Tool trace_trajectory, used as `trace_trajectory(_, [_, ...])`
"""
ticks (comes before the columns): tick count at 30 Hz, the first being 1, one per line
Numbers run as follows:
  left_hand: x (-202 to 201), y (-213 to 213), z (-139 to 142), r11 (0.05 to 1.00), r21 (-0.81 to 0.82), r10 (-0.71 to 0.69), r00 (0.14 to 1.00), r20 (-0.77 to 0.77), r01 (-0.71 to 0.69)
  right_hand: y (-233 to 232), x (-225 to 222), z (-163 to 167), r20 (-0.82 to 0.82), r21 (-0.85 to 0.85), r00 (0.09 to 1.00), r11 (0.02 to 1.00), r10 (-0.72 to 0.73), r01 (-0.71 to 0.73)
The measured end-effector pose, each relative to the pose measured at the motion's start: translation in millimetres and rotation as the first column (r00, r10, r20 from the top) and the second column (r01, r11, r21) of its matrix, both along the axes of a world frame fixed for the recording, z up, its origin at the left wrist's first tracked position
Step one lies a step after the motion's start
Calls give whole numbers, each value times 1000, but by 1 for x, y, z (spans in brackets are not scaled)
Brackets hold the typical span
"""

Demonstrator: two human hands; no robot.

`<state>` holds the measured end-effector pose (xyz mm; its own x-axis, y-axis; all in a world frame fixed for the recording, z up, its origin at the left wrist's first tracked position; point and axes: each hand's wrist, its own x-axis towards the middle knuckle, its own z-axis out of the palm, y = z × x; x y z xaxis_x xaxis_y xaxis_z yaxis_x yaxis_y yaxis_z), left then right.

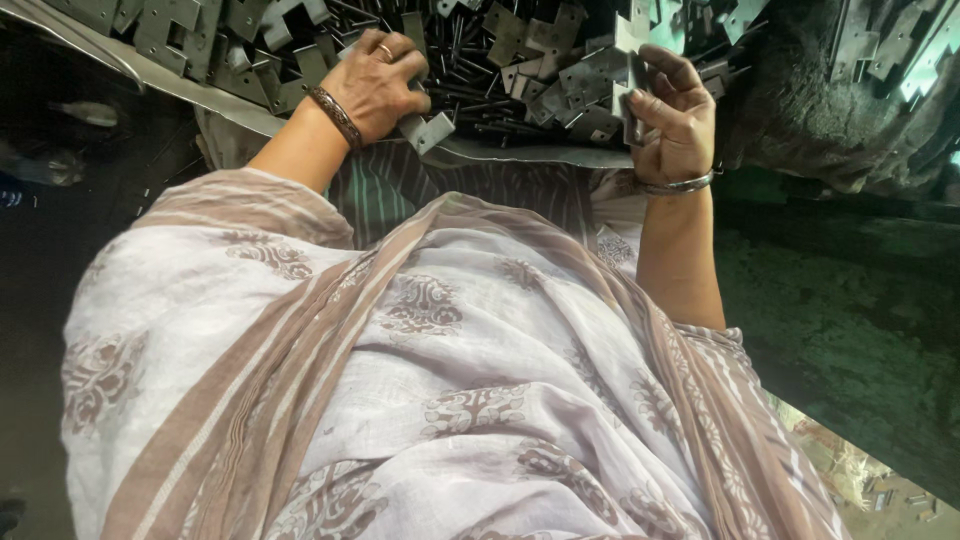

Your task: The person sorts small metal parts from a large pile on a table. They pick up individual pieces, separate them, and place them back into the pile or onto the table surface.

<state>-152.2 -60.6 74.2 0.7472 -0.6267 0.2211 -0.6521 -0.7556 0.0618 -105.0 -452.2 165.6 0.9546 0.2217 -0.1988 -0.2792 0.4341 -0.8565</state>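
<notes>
My left hand [375,85], with a ring and a dark bangle, is closed around a small grey metal plate [430,131] whose corner sticks out below the fingers. My right hand [678,118], wearing a silver bangle, holds another notched metal plate [630,88] upright between thumb and fingers. Both hands are over a heap of similar flat hinge-like plates [560,60] and thin dark metal pins [470,85] lying on a metal sheet [520,155] across my lap.
My white and brown patterned garment [440,380] fills the lower frame. More metal plates [900,45] lie at the top right on a dark mound. Dark ground [850,310] runs along the right, and dim clutter sits at the left.
</notes>
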Motion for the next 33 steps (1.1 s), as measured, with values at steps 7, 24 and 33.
trace_trajectory(7, [19,-2,-42,353,-910,-65,964,-256,-218,30,6,10,-167,223,984,974,61,-23])
trace_trajectory(24, [8,-129,24,-316,-277,-558,414,-719,-907,95,-20,4,454,-842,539,539,709,0])
trace_trajectory(33, [76,0,27,919,-43,352,867,-352,-391,-2,10,26,47,189,999,982,-3,-6])
